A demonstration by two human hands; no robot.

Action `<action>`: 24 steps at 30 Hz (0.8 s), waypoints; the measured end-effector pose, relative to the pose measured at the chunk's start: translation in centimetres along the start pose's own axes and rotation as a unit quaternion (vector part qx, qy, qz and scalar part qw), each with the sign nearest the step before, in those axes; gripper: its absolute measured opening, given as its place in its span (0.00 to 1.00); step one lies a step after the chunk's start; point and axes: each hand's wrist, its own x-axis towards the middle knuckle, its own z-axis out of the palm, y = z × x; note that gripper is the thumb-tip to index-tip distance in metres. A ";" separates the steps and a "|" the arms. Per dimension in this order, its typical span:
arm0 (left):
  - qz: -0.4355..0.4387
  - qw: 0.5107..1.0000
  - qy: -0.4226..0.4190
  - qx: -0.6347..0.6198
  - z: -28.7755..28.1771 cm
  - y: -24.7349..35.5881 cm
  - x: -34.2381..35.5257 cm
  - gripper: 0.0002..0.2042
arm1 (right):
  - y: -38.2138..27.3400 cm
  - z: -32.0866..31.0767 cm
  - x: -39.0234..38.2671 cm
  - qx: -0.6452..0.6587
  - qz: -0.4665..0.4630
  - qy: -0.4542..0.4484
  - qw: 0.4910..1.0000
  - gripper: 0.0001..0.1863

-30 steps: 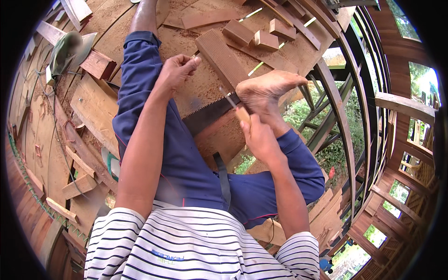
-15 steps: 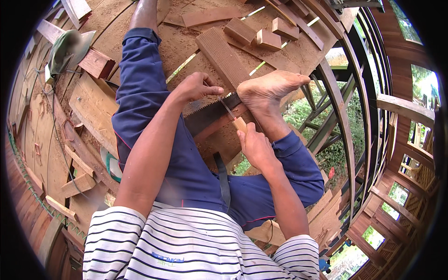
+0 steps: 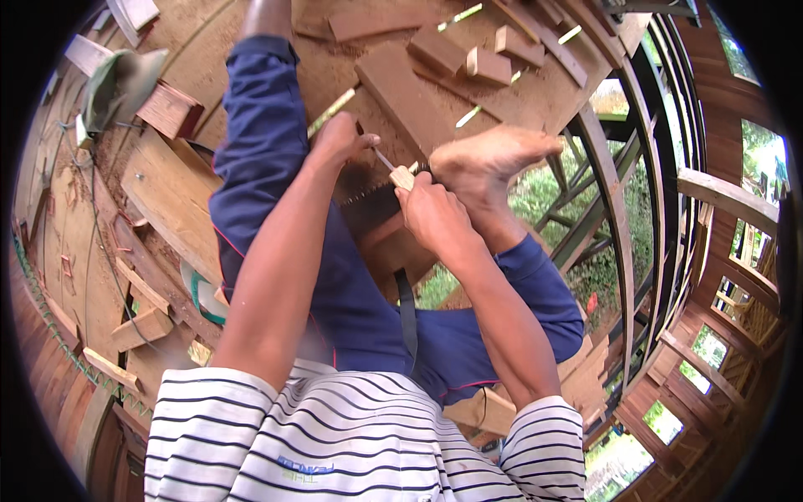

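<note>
My right hand (image 3: 435, 213) grips the pale wooden handle of a thin metal file (image 3: 403, 176). The file's far end meets the fingers of my left hand (image 3: 341, 140), closed around the tip. Below them, between my legs, lies a dark saw blade (image 3: 372, 211) with its toothed edge facing away from me. The file is over the blade; whether it touches the teeth I cannot tell. A reddish wood strip (image 3: 386, 233) runs along the blade's near side. My bare right foot (image 3: 493, 159) rests by the blade's right end, beside a thick brown board (image 3: 401, 105).
Several cut wood blocks (image 3: 489, 67) lie at the far side on dusty planks. A grey-green cap (image 3: 117, 88) and a reddish block (image 3: 170, 111) are at the left. Gaps in the planks show greenery below. Dark metal framing (image 3: 644, 167) stands at the right.
My right hand and the file have moved up and left. My left hand has shifted slightly left and away from me, its fingers still at the file's tip.
</note>
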 end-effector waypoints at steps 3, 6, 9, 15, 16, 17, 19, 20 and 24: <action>0.044 0.964 0.076 -0.253 -0.9 -1.2 0.7 0.21 | -1.2 -2.0 1.2 0.031 -0.008 0.039 0.999 0.23; 0.091 0.924 0.063 -0.366 -3.1 0.8 -1.8 0.20 | 1.4 -3.0 -1.7 0.070 -0.057 0.113 0.989 0.22; 0.056 0.932 0.031 -0.357 -3.2 0.6 -2.4 0.21 | 4.0 -1.5 -4.0 0.072 -0.039 0.048 0.995 0.20; 0.054 0.966 -0.036 -0.250 -0.5 1.0 -2.9 0.22 | 4.7 1.1 -6.4 0.030 0.038 -0.012 0.999 0.19; 0.050 0.971 -0.033 -0.231 -0.3 1.0 -2.7 0.23 | 4.5 1.2 -6.4 0.030 0.043 -0.013 0.999 0.19; 0.060 0.974 -0.033 -0.216 0.0 0.6 -2.6 0.24 | 4.4 1.3 -6.4 0.030 0.046 -0.015 0.998 0.19; 0.079 0.979 -0.033 -0.186 0.5 0.0 -2.1 0.25 | 4.2 1.1 -6.4 0.018 0.049 -0.018 0.998 0.20; 0.083 0.983 -0.048 -0.158 0.7 0.0 -2.0 0.27 | 4.2 1.2 -6.3 0.013 0.051 -0.022 0.998 0.20; 0.064 0.990 -0.104 -0.072 1.8 0.0 -1.6 0.32 | 3.8 1.4 -6.4 -0.023 0.058 -0.029 0.998 0.21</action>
